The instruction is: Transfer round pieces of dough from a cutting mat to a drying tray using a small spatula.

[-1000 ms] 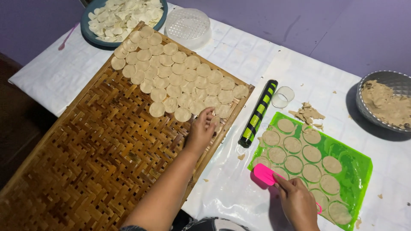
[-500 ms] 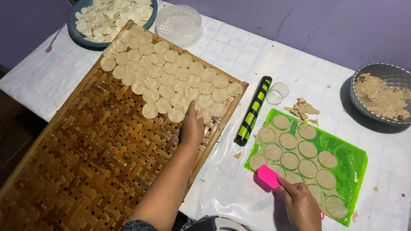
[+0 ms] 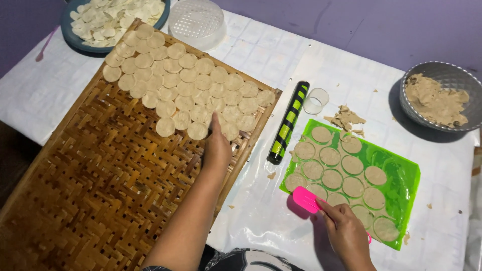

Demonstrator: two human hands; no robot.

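Note:
My left hand [image 3: 217,145] lies palm down on a woven bamboo tray [image 3: 90,185], its fingertips touching the near edge of several round dough discs [image 3: 186,80] laid in rows there. Whether a disc is under the palm is hidden. My right hand [image 3: 346,233] grips a pink scraper [image 3: 306,199] at the near left corner of a green mat [image 3: 406,175]. Several cut dough circles [image 3: 341,168] lie on that mat.
A black and green rolling pin [image 3: 287,122] lies between tray and mat, with a clear ring cutter [image 3: 315,100] and dough scraps [image 3: 346,119] beside it. A grey bowl of dough [image 3: 439,95] stands far right. A blue plate of pale discs [image 3: 113,17] and a clear lid [image 3: 197,21] sit behind.
My left hand has slid forward and left on the bamboo tray toward the front row of discs. My right hand keeps the pink scraper at the mat's corner.

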